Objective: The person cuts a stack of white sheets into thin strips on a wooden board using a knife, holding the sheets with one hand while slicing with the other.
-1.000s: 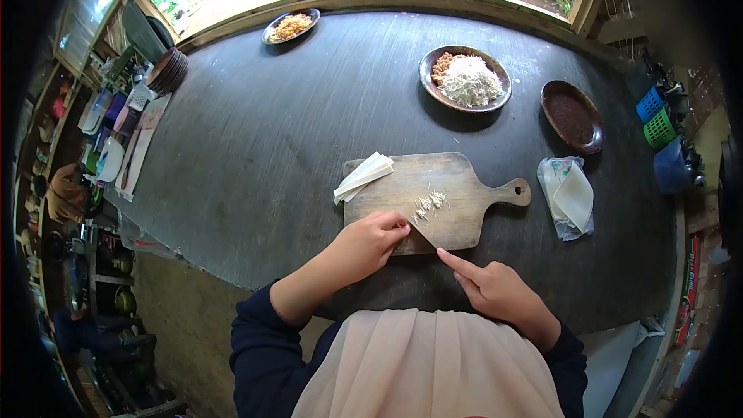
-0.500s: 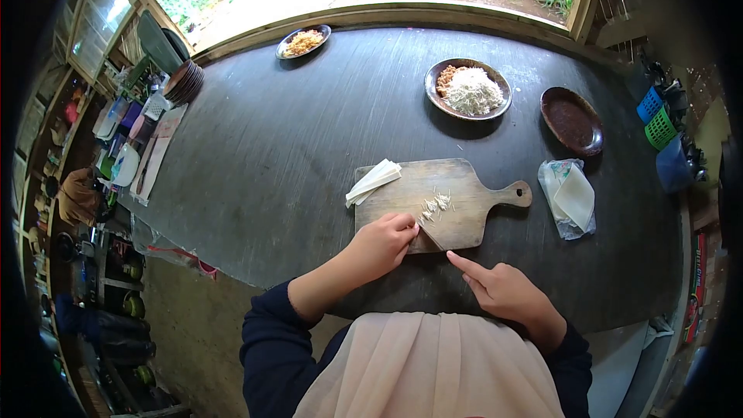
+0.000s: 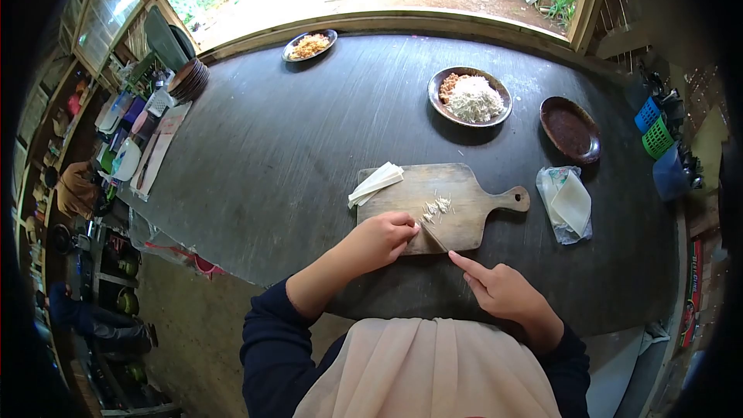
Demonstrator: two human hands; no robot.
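A wooden cutting board [image 3: 422, 182] lies on the dark table with its handle to the right. On its near part, my left hand [image 3: 387, 234] is closed, fingertips pressed down on what looks like a white strip, mostly hidden under the fingers. My right hand [image 3: 503, 286] grips a knife [image 3: 435, 238], its index finger stretched along the blade. The blade lies slanted on the board, close to my left fingertips. Just beyond are thin white shreds [image 3: 437, 207] in a small loose heap. Several flat white strips [image 3: 377, 183] are stacked at the board's upper left corner.
Right of the board lies a plastic packet with white sheets [image 3: 571, 205]. Farther back stand a plate of white shreds [image 3: 476, 101], a brown oval dish [image 3: 570, 130] and a plate of orange-coloured food [image 3: 309, 46]. People [image 3: 85, 317] are at the far left.
The view has shifted slightly. My hands and the knife keep nearly the same place on the board. At the far left, a person in dark clothes has changed position.
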